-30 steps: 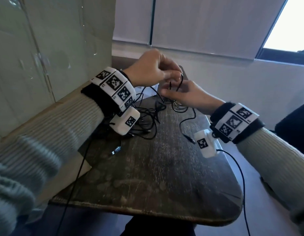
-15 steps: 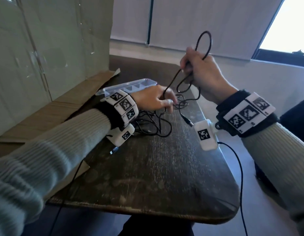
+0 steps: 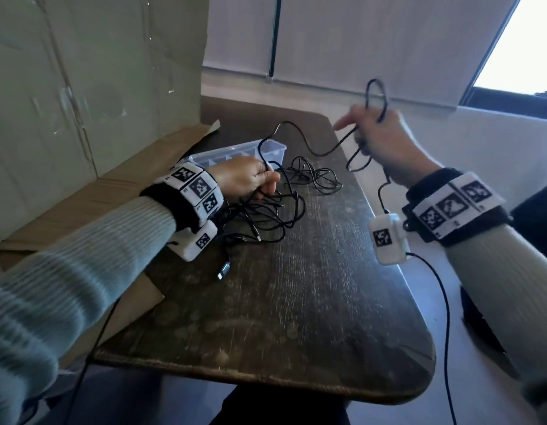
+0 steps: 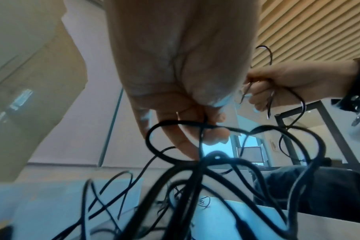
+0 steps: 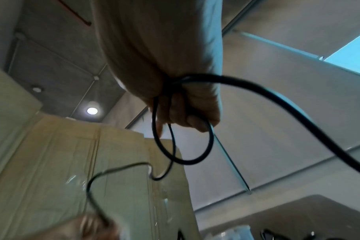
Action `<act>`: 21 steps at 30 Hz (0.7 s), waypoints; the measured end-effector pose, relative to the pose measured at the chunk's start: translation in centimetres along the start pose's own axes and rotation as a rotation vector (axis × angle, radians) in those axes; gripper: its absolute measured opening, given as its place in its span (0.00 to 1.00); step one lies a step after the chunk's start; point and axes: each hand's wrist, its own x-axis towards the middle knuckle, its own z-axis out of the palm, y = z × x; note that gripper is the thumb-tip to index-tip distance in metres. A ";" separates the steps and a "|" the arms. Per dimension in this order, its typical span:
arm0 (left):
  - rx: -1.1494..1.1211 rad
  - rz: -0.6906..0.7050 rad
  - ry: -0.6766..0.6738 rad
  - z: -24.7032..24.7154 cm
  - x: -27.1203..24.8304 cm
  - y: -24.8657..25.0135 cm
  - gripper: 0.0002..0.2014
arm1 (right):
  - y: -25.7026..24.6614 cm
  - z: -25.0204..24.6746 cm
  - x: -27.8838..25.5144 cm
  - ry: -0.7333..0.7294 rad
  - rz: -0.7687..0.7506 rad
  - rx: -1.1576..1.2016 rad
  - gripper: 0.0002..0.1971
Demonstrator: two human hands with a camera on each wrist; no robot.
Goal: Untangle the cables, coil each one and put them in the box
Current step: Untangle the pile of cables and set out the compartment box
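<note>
A tangle of thin black cables (image 3: 284, 207) lies on the dark wooden table (image 3: 296, 302). My left hand (image 3: 250, 179) rests low at the tangle and pinches one black cable (image 4: 183, 125). That cable (image 3: 300, 133) arcs up and across to my right hand (image 3: 379, 139), raised above the table's right edge. The right hand grips a small coil of it, with loops (image 5: 183, 138) sticking out above and below the fist. A clear plastic box (image 3: 244, 151) with compartments sits just behind my left hand.
A tall cardboard sheet (image 3: 91, 87) stands at the left, its flap (image 3: 82, 204) lying on the table. A silver USB plug (image 3: 223, 269) lies near my left wrist. The table's right edge drops to the floor beside my right wrist.
My hands have parted: the right one rose and swung right with its cable loops, the left dropped to the tangle. The cable now stretches between them.
</note>
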 end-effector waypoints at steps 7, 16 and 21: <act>0.321 0.066 0.003 -0.5 0.9 1.5 0.15 | 0.5 5.0 -1.6 -0.363 -0.359 -0.503 0.29; 0.222 0.081 -0.053 0.0 0.6 1.7 0.16 | 0.9 4.7 -0.9 -0.276 -0.461 -0.661 0.10; 0.189 0.002 -0.012 -0.1 0.4 0.3 0.15 | 0.6 1.6 -0.1 -0.144 -0.239 -0.451 0.11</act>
